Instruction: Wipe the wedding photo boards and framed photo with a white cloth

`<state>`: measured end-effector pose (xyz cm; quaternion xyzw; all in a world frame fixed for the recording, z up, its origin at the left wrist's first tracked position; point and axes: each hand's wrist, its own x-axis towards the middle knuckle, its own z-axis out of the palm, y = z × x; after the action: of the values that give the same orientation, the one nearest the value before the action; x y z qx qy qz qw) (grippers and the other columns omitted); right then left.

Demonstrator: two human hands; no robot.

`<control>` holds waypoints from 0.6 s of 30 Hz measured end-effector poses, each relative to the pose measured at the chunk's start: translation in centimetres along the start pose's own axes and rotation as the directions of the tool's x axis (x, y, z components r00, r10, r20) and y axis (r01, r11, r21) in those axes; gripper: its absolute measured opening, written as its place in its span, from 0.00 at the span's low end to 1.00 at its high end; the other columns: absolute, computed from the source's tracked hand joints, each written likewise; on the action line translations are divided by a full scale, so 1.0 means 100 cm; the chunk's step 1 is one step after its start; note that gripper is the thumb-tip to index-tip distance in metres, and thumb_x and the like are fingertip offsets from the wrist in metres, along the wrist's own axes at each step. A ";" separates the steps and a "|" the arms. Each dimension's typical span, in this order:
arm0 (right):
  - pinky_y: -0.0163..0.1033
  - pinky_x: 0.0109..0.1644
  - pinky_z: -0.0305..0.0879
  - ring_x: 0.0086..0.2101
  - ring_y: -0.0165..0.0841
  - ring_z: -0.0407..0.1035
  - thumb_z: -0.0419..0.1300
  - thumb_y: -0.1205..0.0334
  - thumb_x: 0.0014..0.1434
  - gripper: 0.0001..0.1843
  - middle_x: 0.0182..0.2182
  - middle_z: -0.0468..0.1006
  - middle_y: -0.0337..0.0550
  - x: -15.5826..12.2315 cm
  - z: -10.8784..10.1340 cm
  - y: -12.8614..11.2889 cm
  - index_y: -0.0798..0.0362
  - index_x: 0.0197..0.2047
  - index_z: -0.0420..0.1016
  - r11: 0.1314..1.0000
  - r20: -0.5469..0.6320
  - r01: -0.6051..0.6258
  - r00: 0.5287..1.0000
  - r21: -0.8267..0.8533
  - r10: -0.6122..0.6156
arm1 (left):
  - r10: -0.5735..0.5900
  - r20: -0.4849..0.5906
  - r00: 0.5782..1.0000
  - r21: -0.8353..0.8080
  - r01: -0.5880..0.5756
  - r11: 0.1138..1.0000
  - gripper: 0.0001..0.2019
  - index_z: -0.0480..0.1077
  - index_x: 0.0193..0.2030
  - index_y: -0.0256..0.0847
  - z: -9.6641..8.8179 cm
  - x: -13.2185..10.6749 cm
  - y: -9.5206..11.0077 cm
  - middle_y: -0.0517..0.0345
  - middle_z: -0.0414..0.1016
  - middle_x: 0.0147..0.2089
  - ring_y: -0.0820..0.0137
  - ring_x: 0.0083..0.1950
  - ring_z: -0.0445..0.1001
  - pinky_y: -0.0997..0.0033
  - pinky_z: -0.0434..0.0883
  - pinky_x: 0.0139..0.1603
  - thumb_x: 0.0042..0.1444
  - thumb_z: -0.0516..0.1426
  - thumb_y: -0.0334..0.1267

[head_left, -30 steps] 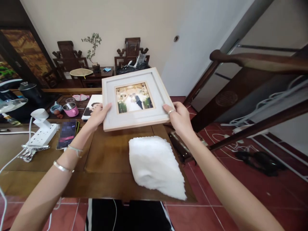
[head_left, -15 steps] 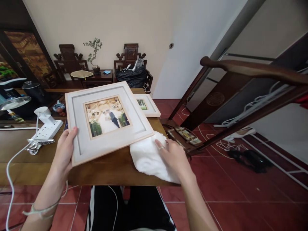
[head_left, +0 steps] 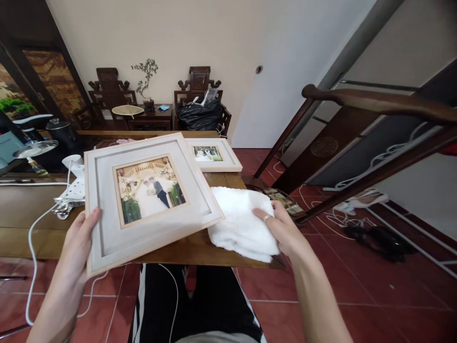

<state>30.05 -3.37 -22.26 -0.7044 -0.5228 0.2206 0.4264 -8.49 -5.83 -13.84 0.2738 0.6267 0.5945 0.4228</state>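
My left hand [head_left: 80,236] grips the left edge of a white picture frame [head_left: 148,240], thumb on the front and fingers behind. The frame is tilted above the table and holds a wedding photo [head_left: 152,190]. At the table's right front corner, my right hand [head_left: 282,226] pinches the right side of a folded white towel [head_left: 239,221], thumb underneath or behind out of clear sight. The towel's left edge lies close by the frame's lower right corner. A second, smaller picture frame [head_left: 228,163] with another wedding photo rests on the table behind.
A power strip [head_left: 74,190], a metal clip [head_left: 64,207] and a white cable [head_left: 34,238] sit at left. A kettle [head_left: 60,136] stands farther back. A dark wooden chair [head_left: 310,143] with photos on its seat is at right.
The held frame has moved left and down, showing more of the smaller frame behind. My right hand has shifted right and now holds the towel by its side edge.
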 end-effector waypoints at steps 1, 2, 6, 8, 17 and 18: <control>0.42 0.32 0.67 0.29 0.39 0.70 0.55 0.50 0.52 0.21 0.29 0.74 0.40 -0.003 0.000 0.000 0.49 0.46 0.59 0.998 0.007 -0.062 0.998 -0.032 0.063 | 0.004 -0.003 1.000 0.002 -0.004 1.000 0.13 0.72 0.32 0.45 -0.001 0.000 -0.001 0.64 0.78 0.26 0.69 0.22 0.75 0.77 0.68 0.15 0.38 0.64 0.44; 0.43 0.33 0.67 0.28 0.40 0.70 0.56 0.50 0.50 0.25 0.29 0.73 0.40 -0.006 0.002 -0.001 0.49 0.49 0.57 0.990 0.001 -0.116 0.993 -0.082 0.116 | 0.011 -0.007 1.000 0.004 -0.011 1.000 0.12 0.72 0.31 0.46 -0.003 0.000 -0.002 0.65 0.78 0.26 0.70 0.22 0.75 0.78 0.68 0.15 0.39 0.64 0.44; 0.52 0.41 0.65 0.38 0.47 0.69 0.57 0.52 0.50 0.36 0.40 0.70 0.53 -0.031 0.009 -0.021 0.55 0.58 0.48 0.960 -0.209 0.044 0.972 -0.276 -0.104 | 0.015 -0.010 1.000 0.017 -0.015 1.000 0.10 0.72 0.30 0.47 -0.010 -0.001 -0.006 0.66 0.79 0.26 0.70 0.20 0.75 0.77 0.68 0.15 0.39 0.64 0.44; 0.56 0.49 0.61 0.49 0.49 0.63 0.56 0.54 0.52 0.30 0.48 0.65 0.58 -0.052 0.012 -0.034 0.51 0.56 0.54 0.902 -0.302 0.256 0.880 -0.348 -0.367 | 0.000 -0.006 1.000 0.039 0.000 0.999 0.10 0.72 0.30 0.48 -0.015 -0.003 -0.007 0.67 0.79 0.27 0.70 0.20 0.75 0.76 0.69 0.15 0.40 0.64 0.45; 0.67 0.60 0.43 0.58 0.52 0.51 0.54 0.61 0.57 0.08 0.53 0.65 0.53 -0.095 0.055 -0.039 0.49 0.41 0.70 0.644 0.069 0.583 0.765 -0.495 -0.640 | -0.017 -0.026 1.000 0.069 0.018 0.997 0.07 0.72 0.29 0.49 -0.025 -0.010 -0.009 0.67 0.79 0.26 0.70 0.20 0.75 0.75 0.72 0.18 0.42 0.62 0.45; 0.67 0.60 0.43 0.56 0.50 0.55 0.53 0.63 0.58 0.08 0.50 0.68 0.53 -0.090 0.058 -0.036 0.49 0.41 0.70 0.655 0.067 0.562 0.782 -0.506 -0.619 | -0.019 -0.026 0.999 0.066 0.021 0.998 0.07 0.72 0.29 0.48 -0.025 -0.011 -0.009 0.67 0.79 0.26 0.70 0.20 0.75 0.76 0.72 0.18 0.42 0.62 0.44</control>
<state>20.45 -9.18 -23.64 -0.5921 -0.7370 -0.1130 0.3058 -9.90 -8.18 -14.67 0.2736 0.6541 0.5727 0.4114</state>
